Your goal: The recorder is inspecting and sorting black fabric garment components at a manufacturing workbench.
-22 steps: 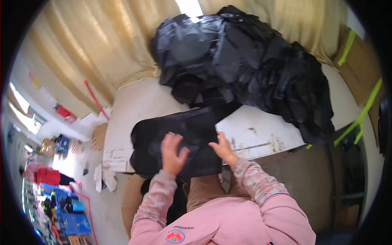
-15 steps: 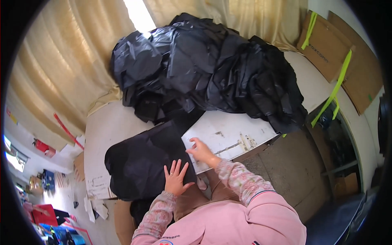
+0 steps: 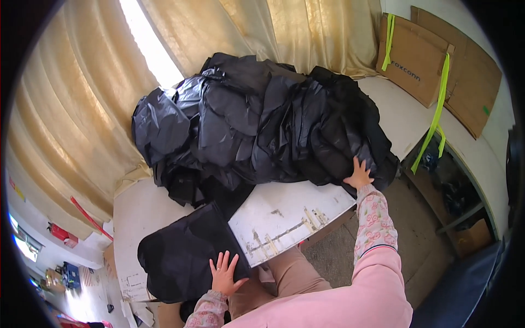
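Observation:
A flat stack of black sheet material (image 3: 180, 254) with rounded corners lies at the near left of the white table. My left hand (image 3: 224, 273) rests flat on its right part, fingers spread, a ring on one finger. Farther back spreads a large heap of crumpled, slightly shiny black sheets (image 3: 235, 115). My right hand (image 3: 360, 175) reaches to the heap's near right edge with fingers apart; it seems to touch the black material but grips none of it.
The white tabletop (image 3: 290, 213) has worn marks and tape residue. Cardboard sheets (image 3: 413, 60) with yellow-green straps (image 3: 437, 115) lean at the far right. A dark shelf opening (image 3: 454, 191) lies below. Beige curtains (image 3: 219, 27) hang behind. A fire extinguisher (image 3: 57, 232) is at left.
My right hand has moved from beside the stack out to the right, to the heap's edge. My left hand stays on the stack. The view has shifted.

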Action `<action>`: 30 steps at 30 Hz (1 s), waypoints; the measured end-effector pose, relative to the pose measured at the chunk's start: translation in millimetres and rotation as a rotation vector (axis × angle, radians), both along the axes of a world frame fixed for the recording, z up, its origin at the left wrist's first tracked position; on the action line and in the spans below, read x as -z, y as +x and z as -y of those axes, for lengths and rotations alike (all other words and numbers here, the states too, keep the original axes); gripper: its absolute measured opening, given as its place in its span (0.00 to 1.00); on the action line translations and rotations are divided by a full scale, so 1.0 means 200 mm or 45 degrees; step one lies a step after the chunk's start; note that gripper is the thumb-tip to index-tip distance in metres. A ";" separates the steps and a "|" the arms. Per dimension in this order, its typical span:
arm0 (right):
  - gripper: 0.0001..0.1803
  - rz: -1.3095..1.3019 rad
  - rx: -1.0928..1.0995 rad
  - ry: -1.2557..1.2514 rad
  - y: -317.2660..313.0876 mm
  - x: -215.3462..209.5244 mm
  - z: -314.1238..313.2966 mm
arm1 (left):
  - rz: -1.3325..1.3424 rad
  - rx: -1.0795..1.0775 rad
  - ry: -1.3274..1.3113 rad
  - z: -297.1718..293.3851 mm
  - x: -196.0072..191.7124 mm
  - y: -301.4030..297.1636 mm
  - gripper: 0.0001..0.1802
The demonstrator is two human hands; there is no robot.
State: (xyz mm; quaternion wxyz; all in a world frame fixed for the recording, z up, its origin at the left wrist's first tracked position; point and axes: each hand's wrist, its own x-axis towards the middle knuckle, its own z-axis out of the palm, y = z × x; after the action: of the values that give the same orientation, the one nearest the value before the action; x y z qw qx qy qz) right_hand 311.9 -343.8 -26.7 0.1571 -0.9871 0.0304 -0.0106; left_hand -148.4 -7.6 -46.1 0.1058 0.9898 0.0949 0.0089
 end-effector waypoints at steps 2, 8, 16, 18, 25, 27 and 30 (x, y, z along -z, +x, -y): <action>0.49 -0.207 -0.042 0.008 0.03 0.10 0.02 | -0.002 0.002 0.013 0.01 0.01 0.01 0.50; 0.20 0.615 -0.279 -0.199 0.07 0.33 0.02 | -0.002 -0.028 0.030 0.02 0.00 0.03 0.50; 0.14 0.532 -0.516 0.063 -0.37 0.26 -0.44 | 0.006 -0.043 0.024 0.02 -0.01 0.01 0.50; 0.15 0.578 -0.624 0.223 -0.55 0.25 -0.59 | 0.006 -0.041 0.024 0.02 -0.01 0.01 0.50; 0.20 0.127 -0.909 0.570 -0.98 0.10 -0.89 | 0.018 -0.034 0.009 0.04 0.00 0.00 0.50; 0.21 0.134 -0.993 0.687 -1.00 0.05 -0.86 | 0.012 -0.008 0.020 0.04 0.00 0.02 0.50; 0.17 0.870 -0.803 0.820 -0.94 -0.22 -0.69 | 0.019 -0.022 -0.005 0.01 0.00 0.02 0.52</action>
State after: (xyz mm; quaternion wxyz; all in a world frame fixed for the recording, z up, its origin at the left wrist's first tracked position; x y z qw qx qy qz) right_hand 123.0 -205.8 18.2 0.4468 -0.7911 -0.3169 -0.2723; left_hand -143.6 -10.6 -45.8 0.1083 0.9886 0.1027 0.0171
